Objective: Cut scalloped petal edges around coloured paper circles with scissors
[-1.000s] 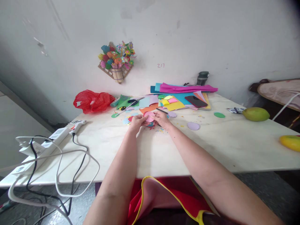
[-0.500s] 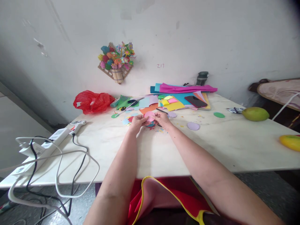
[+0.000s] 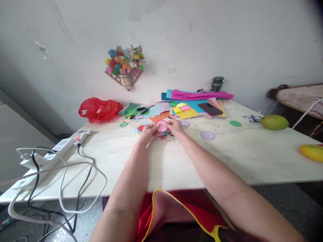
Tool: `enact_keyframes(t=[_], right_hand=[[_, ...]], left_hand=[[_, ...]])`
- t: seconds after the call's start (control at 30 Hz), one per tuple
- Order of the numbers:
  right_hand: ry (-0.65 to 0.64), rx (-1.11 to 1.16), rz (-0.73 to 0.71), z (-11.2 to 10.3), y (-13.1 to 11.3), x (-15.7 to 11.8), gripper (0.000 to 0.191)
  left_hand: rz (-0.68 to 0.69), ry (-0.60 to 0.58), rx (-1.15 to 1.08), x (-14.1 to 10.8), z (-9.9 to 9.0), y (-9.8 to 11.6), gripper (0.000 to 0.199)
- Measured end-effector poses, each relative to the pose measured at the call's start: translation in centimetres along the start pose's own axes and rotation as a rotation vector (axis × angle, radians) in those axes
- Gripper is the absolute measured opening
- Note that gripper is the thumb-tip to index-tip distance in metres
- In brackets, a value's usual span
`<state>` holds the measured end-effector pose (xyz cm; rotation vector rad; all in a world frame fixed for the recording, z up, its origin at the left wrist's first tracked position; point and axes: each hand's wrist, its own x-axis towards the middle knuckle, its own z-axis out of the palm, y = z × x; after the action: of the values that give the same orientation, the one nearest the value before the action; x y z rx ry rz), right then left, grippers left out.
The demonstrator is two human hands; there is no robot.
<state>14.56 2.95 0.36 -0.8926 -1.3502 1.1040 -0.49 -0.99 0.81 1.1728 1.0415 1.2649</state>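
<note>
Between my two hands is a round pink piece (image 3: pixel 162 126), with a darker pink or red rim along its top edge. My left hand (image 3: pixel 150 130) pinches its left side, and my right hand (image 3: pixel 174 127) grips the right side. Under and beside my hands lie coloured cut-outs, partly hidden, among them a red and blue one (image 3: pixel 140 127). A lilac scalloped shape (image 3: pixel 185 123) rests just past my right hand. Small scraps (image 3: pixel 173 140) are scattered in front of it. Black-handled scissors (image 3: pixel 142 109) lie on green and blue sheets beyond my left hand.
A red plastic bag (image 3: pixel 100 110) is at the back left; a power strip (image 3: pixel 47 163) with loose cables lies on the left. Behind are coloured sheets (image 3: pixel 189 112) and a phone (image 3: pixel 210 109). To the right are a lilac oval (image 3: pixel 207 135), a green oval (image 3: pixel 235 123) and a green mango (image 3: pixel 274 122).
A darker pink or red rim now shows round the top of the pink piece, which looked plain pink before. Both hands have stayed nearly in place, still holding it.
</note>
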Motion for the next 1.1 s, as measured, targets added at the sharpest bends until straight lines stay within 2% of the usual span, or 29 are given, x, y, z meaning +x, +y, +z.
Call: enact_keyframes(t=[0.37,0.63,0.87,1.1], right_hand=[[-0.021,-0.022,0.02,0.02,-0.51,-0.27,0.026],[-0.007,-0.019,-0.067,-0.04,-0.35,-0.1,0.031],[-0.024,-0.047,-0.05,-0.03,-0.53,-0.17,0.032],[-0.029,-0.063,-0.057,-0.03,-0.28,0.01,0.031]], left_hand=[[-0.002,-0.004,0.011,0.01,-0.09,-0.13,0.035],[-0.03,-0.018,0.029,0.02,-0.05,0.07,0.03],[0.036,0.008,0.014,0.13,0.05,0.09,0.033],[0.032,-0.01,0.02,0.08,0.07,0.14,0.033]])
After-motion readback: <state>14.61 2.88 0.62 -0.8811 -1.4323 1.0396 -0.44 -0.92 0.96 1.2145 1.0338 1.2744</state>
